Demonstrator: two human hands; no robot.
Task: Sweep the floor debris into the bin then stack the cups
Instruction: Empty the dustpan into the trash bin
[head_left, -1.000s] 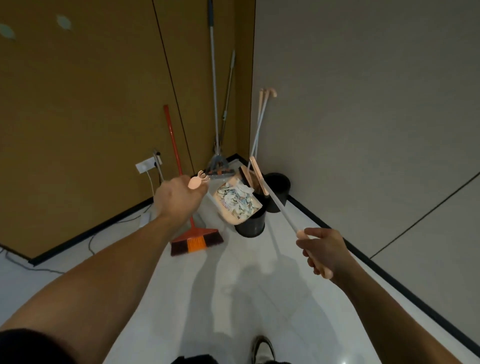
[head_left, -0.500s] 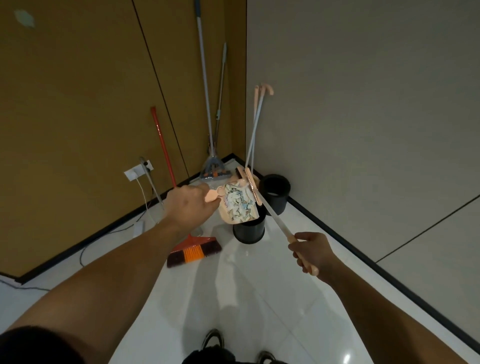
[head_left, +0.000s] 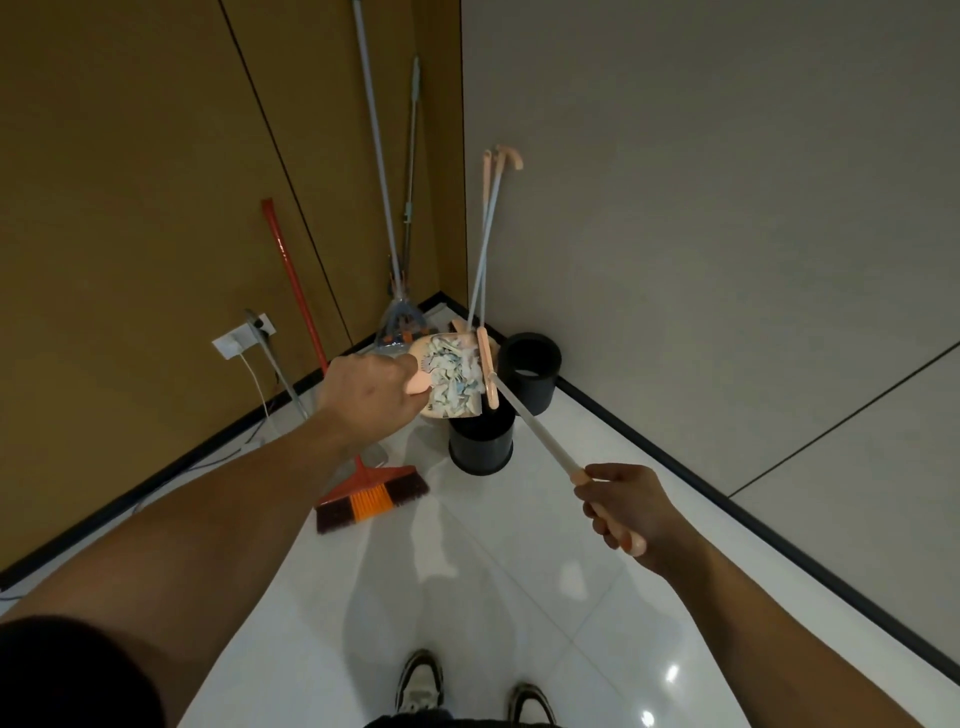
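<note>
Currently, right hand (head_left: 626, 512): fingers curled round the peach grip at the near end of the dustpan handle (head_left: 530, 426); the grip's tip sticks out below the palm. The handle runs far-left from the fist to the dustpan (head_left: 452, 376), which is lifted and tilted over the nearer bin (head_left: 480, 441). Left hand (head_left: 369, 397): seen from the back, fingers curled round a peach object at the dustpan's left edge; I cannot tell what the object is or how the fingertips lie. Both forearms are stretched forward, left one higher and farther.

Count: 2 black bins, the nearer under the pan, the farther bin (head_left: 530, 371) just beside it to the right, near the grey wall. Debris (head_left: 451, 375): one heap of pale paper scraps, all inside the pan. Long-handled tools leaning in the corner: 1 red broom (head_left: 363, 493) with its head on the floor left of the bins, 2 grey-poled mops (head_left: 397, 291), 2 peach-handled poles (head_left: 488, 228). 1 wall socket (head_left: 244, 332) with cable, left wall. 2 shoes (head_left: 421, 686), bottom edge.
</note>
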